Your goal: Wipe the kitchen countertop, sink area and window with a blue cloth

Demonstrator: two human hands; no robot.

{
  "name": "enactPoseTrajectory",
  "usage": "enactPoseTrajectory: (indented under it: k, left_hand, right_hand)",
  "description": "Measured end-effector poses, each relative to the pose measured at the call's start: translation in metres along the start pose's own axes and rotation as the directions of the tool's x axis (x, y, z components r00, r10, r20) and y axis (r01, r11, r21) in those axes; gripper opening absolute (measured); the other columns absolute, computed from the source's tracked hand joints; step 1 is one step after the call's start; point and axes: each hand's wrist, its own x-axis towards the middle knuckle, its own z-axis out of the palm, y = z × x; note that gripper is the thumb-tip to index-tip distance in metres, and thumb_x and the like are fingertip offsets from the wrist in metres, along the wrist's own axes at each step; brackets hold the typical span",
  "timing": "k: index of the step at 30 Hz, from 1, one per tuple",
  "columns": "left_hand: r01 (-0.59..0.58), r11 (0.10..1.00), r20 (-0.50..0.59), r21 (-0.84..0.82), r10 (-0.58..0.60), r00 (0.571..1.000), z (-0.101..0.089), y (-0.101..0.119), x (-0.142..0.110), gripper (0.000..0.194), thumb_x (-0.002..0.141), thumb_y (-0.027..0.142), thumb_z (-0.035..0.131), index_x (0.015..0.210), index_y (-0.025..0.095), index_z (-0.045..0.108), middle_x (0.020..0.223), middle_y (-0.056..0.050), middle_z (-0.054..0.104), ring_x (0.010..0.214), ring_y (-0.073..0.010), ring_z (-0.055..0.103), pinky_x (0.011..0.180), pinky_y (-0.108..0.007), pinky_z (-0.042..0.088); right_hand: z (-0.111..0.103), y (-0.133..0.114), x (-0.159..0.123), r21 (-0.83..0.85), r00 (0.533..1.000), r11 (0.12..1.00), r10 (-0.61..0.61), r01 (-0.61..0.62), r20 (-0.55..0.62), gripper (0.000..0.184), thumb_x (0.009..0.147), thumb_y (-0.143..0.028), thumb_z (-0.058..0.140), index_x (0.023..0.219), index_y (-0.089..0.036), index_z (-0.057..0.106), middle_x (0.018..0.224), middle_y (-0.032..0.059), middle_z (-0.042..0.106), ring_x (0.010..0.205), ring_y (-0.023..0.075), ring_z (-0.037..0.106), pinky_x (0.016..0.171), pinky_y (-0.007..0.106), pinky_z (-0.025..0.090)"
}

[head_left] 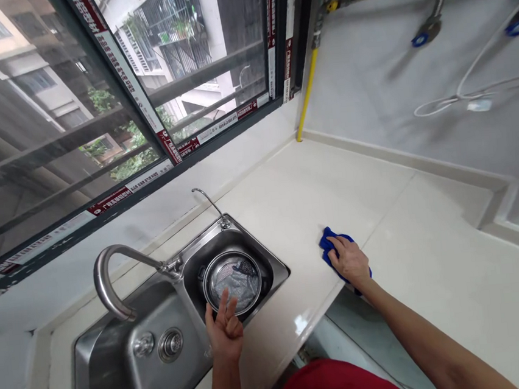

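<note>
As a person leans over a pale stone counter (435,300), a big window (71,96) runs along the far side. A steel sink (115,367) sits in the counter on the left, with a bent tap (110,264) over it. A round metal basket (205,285) sits in the small bowl of the sink. The two hands are well apart. The right hand (348,262) presses down on a blue cloth (333,248) on the counter, to the right of the sink. The left hand (225,335) holds nothing and hangs over the sink, with its fingers up. Wiping seems to be the step in hand, and the next move calls for sliding the cloth along the top.
</note>
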Motion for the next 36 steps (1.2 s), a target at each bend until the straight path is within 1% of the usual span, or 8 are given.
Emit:
enactPoseTrajectory:
  k: [9, 14, 19, 23, 26, 29, 31, 36]
  left_hand:
    - [0.062, 0.998, -0.076, -0.032, -0.064, 0.995, -0.004, -0.003, 0.008, 0.051, 0.102, 0.04, 0.032, 0.109, 0.009, 0.071, 0.088, -0.022, 0.076, 0.026, -0.0007, 0.026, 0.027, -0.015, 0.019]
    - [0.118, 0.991, -0.08, -0.062, -0.122, 0.989, -0.009, -0.005, 0.012, 0.051, 0.102, 0.042, 0.031, 0.108, 0.011, 0.071, 0.087, -0.021, 0.076, 0.026, -0.0003, 0.025, 0.027, -0.015, 0.018]
    - [0.151, 0.987, -0.067, -0.062, -0.155, 0.986, -0.015, -0.007, 0.018, 0.05, 0.102, 0.041, 0.031, 0.112, 0.011, 0.069, 0.091, -0.022, 0.076, 0.027, 0.0002, 0.025, 0.029, -0.014, 0.017]
    - [0.177, 0.984, -0.042, 0.03, -0.176, 0.984, -0.018, -0.014, 0.024, 0.051, 0.102, 0.042, 0.029, 0.122, 0.01, 0.063, 0.094, -0.024, 0.075, 0.029, 0.0012, 0.021, 0.031, -0.014, 0.014]
    - [0.166, 0.962, -0.029, 0.219, -0.164, 0.986, -0.024, -0.028, 0.028, 0.052, 0.101, 0.045, 0.032, 0.127, 0.009, 0.058, 0.092, -0.024, 0.075, 0.032, 0.0023, 0.017, 0.035, -0.013, 0.01]
    - [0.104, 0.893, 0.003, 0.438, -0.117, 0.993, -0.035, -0.046, 0.032, 0.059, 0.095, 0.054, 0.042, 0.13, 0.009, 0.055, 0.093, -0.025, 0.074, 0.038, 0.003, 0.016, 0.041, -0.013, 0.006]
    - [0.067, 0.84, 0.023, 0.539, -0.095, 0.995, -0.042, -0.057, 0.034, 0.068, 0.089, 0.063, 0.048, 0.13, 0.009, 0.056, 0.095, -0.026, 0.074, 0.04, 0.0028, 0.015, 0.044, -0.015, 0.003]
    - [0.044, 0.775, 0.025, 0.63, -0.077, 0.997, -0.047, -0.069, 0.037, 0.085, 0.078, 0.077, 0.052, 0.129, 0.009, 0.057, 0.093, -0.024, 0.074, 0.043, 0.0011, 0.013, 0.049, -0.021, 0.0]
  right_hand:
    - [-0.001, -0.004, 0.0, -0.06, 0.997, 0.998, 0.03, -0.026, 0.065, 0.043, 0.094, -0.027, 0.048, 0.135, -0.019, 0.059, 0.129, 0.0123, 0.062, 0.097, 0.026, 0.055, 0.084, 0.039, 0.049]
    - [-0.001, -0.007, 0.0, -0.083, 0.992, 0.995, 0.061, -0.053, 0.106, 0.043, 0.096, -0.028, 0.044, 0.136, -0.019, 0.058, 0.132, 0.0127, 0.06, 0.099, 0.0269, 0.054, 0.086, 0.042, 0.048]
    - [-0.003, -0.007, 0.003, -0.096, 0.978, 0.993, 0.086, -0.069, 0.191, 0.047, 0.096, -0.029, 0.043, 0.14, -0.02, 0.054, 0.138, 0.0129, 0.056, 0.105, 0.0285, 0.054, 0.091, 0.043, 0.048]
    - [-0.007, -0.006, 0.007, -0.084, 0.967, 0.993, 0.098, -0.081, 0.236, 0.048, 0.096, -0.03, 0.043, 0.142, -0.02, 0.053, 0.143, 0.0125, 0.054, 0.111, 0.0294, 0.053, 0.096, 0.045, 0.047]
    - [-0.01, -0.012, 0.008, -0.075, 0.961, 0.992, 0.118, -0.102, 0.251, 0.049, 0.096, -0.028, 0.042, 0.143, -0.02, 0.054, 0.145, 0.0117, 0.054, 0.113, 0.0293, 0.053, 0.1, 0.045, 0.045]
    - [-0.012, -0.035, 0.002, -0.05, 0.958, 0.993, 0.121, -0.112, 0.26, 0.05, 0.095, -0.027, 0.042, 0.143, -0.02, 0.054, 0.146, 0.011, 0.054, 0.113, 0.0291, 0.053, 0.099, 0.045, 0.044]
    - [-0.012, -0.061, -0.007, -0.009, 0.96, 0.998, 0.068, -0.068, 0.27, 0.05, 0.094, -0.025, 0.043, 0.143, -0.02, 0.054, 0.147, 0.0104, 0.054, 0.114, 0.0286, 0.052, 0.099, 0.044, 0.043]
    - [-0.019, -0.131, -0.042, 0.091, 0.941, 0.991, -0.124, 0.1, 0.314, 0.052, 0.09, -0.023, 0.048, 0.142, -0.025, 0.055, 0.149, 0.0079, 0.053, 0.109, 0.0291, 0.05, 0.091, 0.045, 0.042]
